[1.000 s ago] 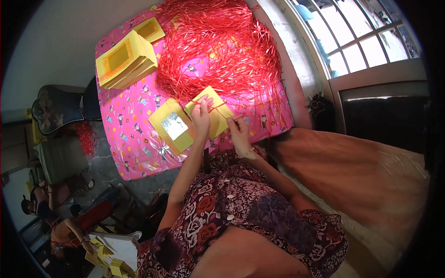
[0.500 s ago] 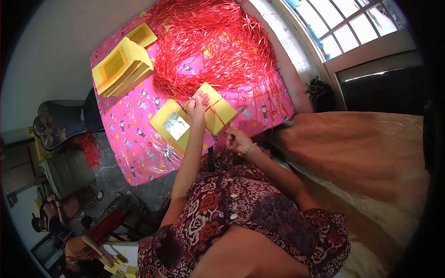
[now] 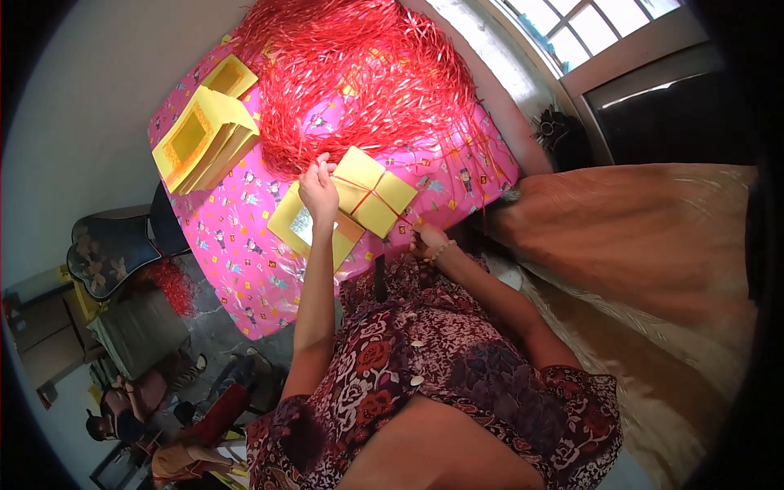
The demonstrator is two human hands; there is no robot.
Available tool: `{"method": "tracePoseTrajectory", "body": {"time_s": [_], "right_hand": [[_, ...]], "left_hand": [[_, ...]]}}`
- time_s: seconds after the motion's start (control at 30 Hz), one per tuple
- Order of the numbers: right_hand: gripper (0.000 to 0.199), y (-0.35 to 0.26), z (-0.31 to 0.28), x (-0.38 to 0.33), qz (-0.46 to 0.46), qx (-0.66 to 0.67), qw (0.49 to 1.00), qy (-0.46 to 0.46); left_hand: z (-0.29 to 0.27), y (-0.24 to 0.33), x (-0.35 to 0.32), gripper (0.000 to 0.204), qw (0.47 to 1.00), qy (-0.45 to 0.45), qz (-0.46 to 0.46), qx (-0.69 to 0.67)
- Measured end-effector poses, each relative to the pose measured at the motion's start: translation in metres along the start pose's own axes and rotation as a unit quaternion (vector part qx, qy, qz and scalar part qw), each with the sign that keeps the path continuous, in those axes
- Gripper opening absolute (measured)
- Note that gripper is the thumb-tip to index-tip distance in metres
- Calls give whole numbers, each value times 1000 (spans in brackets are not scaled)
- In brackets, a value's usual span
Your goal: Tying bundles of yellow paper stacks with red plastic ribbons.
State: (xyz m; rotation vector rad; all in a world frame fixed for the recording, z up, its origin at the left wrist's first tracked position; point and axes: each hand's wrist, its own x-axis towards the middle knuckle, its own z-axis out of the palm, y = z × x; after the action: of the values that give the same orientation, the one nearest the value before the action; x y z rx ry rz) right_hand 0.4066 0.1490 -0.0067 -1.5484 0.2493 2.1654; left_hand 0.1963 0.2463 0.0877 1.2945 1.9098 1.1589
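Observation:
A yellow paper packet lies on the pink patterned table cover, with red plastic string crossed over its top. My left hand is closed on one string end beside the packet's left corner. To the packet's lower right, my right hand pinches the other end, and the string runs taut between the two. Partly under the packet and my left forearm lies a yellow paper sheet bearing a silvery square and an orange patch.
A large heap of red plastic strings covers the table's far side. Stacked yellow paper stands at the left. A chair is beyond the table edge; a brown-draped surface lies right. Other people work at lower left.
My left hand has moved left, off the packet, drawing its string end outward. My right hand has shifted slightly right. The string crossing now shows plainly.

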Motion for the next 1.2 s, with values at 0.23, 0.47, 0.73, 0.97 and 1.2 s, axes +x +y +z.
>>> {"method": "tracePoseTrajectory", "body": {"time_s": [0.23, 0.47, 0.73, 0.97, 1.2], "right_hand": [[15, -3, -6, 2, -14, -50, 998, -29], [16, -4, -6, -37, -46, -84, 995, -40], [16, -10, -3, 1, -38, -61, 997, -22], [13, 5, -4, 70, -62, -16, 998, -15], [15, 18, 21, 64, -277, -56, 947, 152]], "left_hand": [[-2, -20, 9, 26, 1000, -12, -23, 1], [-13, -64, 10, 28, 963, -21, -155, -220], [-9, -79, 28, 29, 942, -116, -216, -227], [-8, -78, 31, 30, 912, -205, -262, -241], [-3, -97, 31, 30, 900, -197, -353, -165]]}}
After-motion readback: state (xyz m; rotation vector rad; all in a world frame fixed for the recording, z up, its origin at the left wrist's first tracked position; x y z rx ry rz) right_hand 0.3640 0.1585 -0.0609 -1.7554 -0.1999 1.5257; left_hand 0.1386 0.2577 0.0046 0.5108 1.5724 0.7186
